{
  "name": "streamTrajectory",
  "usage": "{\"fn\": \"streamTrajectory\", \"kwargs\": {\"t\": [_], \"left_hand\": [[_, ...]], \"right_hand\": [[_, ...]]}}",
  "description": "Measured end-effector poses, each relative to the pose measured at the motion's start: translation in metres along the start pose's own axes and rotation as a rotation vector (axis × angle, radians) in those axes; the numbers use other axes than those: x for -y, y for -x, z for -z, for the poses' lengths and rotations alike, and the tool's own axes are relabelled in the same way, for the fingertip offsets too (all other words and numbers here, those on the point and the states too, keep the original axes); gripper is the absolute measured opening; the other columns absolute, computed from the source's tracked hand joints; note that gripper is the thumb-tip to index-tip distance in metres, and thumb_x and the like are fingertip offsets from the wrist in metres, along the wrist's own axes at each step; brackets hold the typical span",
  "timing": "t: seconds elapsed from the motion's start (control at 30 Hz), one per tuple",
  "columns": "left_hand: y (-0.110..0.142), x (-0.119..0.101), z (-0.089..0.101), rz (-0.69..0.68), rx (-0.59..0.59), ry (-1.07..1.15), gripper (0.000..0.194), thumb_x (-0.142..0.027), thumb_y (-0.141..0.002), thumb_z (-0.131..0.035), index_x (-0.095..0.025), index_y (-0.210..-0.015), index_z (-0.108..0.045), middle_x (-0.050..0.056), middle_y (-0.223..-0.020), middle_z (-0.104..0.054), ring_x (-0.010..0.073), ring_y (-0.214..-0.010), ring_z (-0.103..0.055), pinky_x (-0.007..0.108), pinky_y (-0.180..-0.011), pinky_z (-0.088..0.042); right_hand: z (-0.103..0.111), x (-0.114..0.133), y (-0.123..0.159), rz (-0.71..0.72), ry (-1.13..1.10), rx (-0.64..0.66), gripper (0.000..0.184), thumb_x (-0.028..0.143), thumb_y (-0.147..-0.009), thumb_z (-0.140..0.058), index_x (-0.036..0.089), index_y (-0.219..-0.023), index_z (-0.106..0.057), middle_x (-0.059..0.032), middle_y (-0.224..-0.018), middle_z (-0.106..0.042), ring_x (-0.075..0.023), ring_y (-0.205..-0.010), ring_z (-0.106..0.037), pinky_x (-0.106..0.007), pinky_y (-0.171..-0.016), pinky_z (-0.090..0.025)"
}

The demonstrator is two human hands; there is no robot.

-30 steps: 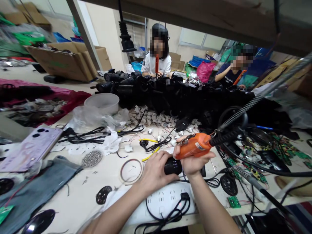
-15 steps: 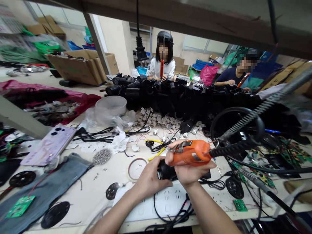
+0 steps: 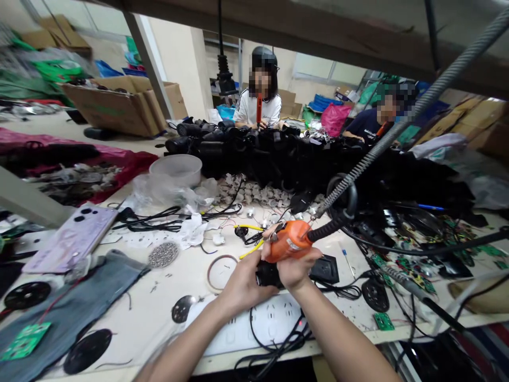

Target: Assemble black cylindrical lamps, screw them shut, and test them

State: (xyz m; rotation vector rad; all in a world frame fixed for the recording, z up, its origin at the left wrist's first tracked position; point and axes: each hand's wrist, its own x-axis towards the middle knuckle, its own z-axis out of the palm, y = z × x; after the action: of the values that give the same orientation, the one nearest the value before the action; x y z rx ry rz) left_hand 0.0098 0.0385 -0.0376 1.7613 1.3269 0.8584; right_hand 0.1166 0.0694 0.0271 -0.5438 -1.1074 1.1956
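Note:
My right hand (image 3: 296,268) is closed round an orange electric screwdriver (image 3: 287,241), which hangs from a coiled metal spring (image 3: 374,151) and has a black cord at its rear end. My left hand (image 3: 244,284) grips a black plastic housing (image 3: 268,273) on the table, just below the screwdriver. The tool's tip is hidden behind its body and my hand. Under my wrists lies a white power strip (image 3: 238,331) with black cables. A black rectangular piece (image 3: 325,269) rests right of my right hand, and a roll of tape (image 3: 220,271) sits left of the housing.
A dish of small screws (image 3: 163,254), a phone (image 3: 75,239) and a grey cloth (image 3: 79,302) lie to the left. White small parts (image 3: 254,191) and a heap of black housings (image 3: 262,154) fill the back. Circuit boards (image 3: 413,273) lie right. Two people sit opposite.
The screwdriver and my right hand have shifted slightly left, and the spring is now more stretched out across the right. My left hand keeps holding the housing. The view has shifted slightly.

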Motion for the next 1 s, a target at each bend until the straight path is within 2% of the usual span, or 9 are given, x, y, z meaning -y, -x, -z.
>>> {"fn": "streamTrajectory", "kwargs": {"t": [0.1,0.2,0.27,0.47,0.73,0.9,1.0], "left_hand": [[0.000,0.000,0.000,-0.058,0.000,0.025,0.047,-0.025,-0.058,-0.078,-0.020,-0.102,-0.060,0.004,-0.097,-0.069,0.0249,-0.089,-0.065,0.032,-0.077,-0.050],[0.000,0.001,0.000,-0.086,0.004,0.047,0.052,-0.021,-0.059,-0.075,-0.022,-0.109,-0.060,0.003,-0.102,-0.069,0.0242,-0.093,-0.064,0.033,-0.083,-0.050],[-0.001,0.003,-0.001,-0.099,-0.009,0.041,0.056,-0.021,-0.060,-0.074,-0.023,-0.114,-0.059,0.003,-0.106,-0.069,0.0246,-0.096,-0.064,0.035,-0.086,-0.050],[-0.003,0.013,-0.007,-0.130,-0.074,0.018,0.058,-0.022,-0.061,-0.072,-0.021,-0.117,-0.057,0.005,-0.107,-0.069,0.0239,-0.095,-0.065,0.035,-0.085,-0.050],[-0.003,0.017,-0.008,-0.107,-0.051,0.004,0.060,-0.023,-0.060,-0.072,-0.020,-0.118,-0.055,0.004,-0.107,-0.068,0.0219,-0.093,-0.064,0.033,-0.082,-0.050],[-0.003,0.011,-0.005,-0.099,-0.034,-0.009,0.055,-0.020,-0.059,-0.072,-0.021,-0.113,-0.058,0.003,-0.105,-0.069,0.0222,-0.093,-0.064,0.032,-0.082,-0.049],[-0.004,0.010,-0.002,-0.096,-0.012,0.010,0.059,-0.021,-0.058,-0.073,-0.021,-0.114,-0.058,0.002,-0.102,-0.069,0.0212,-0.090,-0.065,0.031,-0.080,-0.049]], "right_hand": [[0.004,0.023,0.010,-0.031,-0.018,-0.035,0.078,0.094,-0.053,-0.048,0.024,-0.083,-0.064,-0.0039,-0.068,-0.061,-0.0234,-0.059,-0.061,-0.040,-0.056,-0.054],[0.008,0.049,0.026,-0.115,-0.016,0.051,0.080,0.094,-0.049,-0.052,0.024,-0.083,-0.069,-0.0021,-0.061,-0.060,-0.0215,-0.050,-0.056,-0.039,-0.053,-0.051],[0.008,0.057,0.034,-0.132,0.003,0.085,0.080,0.094,-0.052,-0.050,0.024,-0.084,-0.071,-0.0021,-0.058,-0.059,-0.0212,-0.047,-0.054,-0.037,-0.049,-0.049],[0.005,0.042,0.041,-0.053,0.023,0.040,0.081,0.093,-0.064,-0.038,0.021,-0.084,-0.070,-0.0021,-0.054,-0.057,-0.0178,-0.040,-0.048,-0.031,-0.041,-0.038],[0.008,0.048,0.038,-0.097,0.053,0.048,0.088,0.097,-0.051,-0.043,0.020,-0.082,-0.070,-0.0014,-0.051,-0.057,-0.0197,-0.042,-0.052,-0.031,-0.043,-0.041],[0.012,0.034,0.037,-0.123,0.040,0.063,0.081,0.095,-0.058,-0.043,0.022,-0.082,-0.068,-0.0010,-0.054,-0.056,-0.0177,-0.041,-0.050,-0.031,-0.043,-0.043],[0.014,0.028,0.037,-0.148,0.043,0.053,0.080,0.096,-0.055,-0.042,0.023,-0.079,-0.066,-0.0012,-0.055,-0.054,-0.0177,-0.039,-0.048,-0.033,-0.040,-0.043]]}}
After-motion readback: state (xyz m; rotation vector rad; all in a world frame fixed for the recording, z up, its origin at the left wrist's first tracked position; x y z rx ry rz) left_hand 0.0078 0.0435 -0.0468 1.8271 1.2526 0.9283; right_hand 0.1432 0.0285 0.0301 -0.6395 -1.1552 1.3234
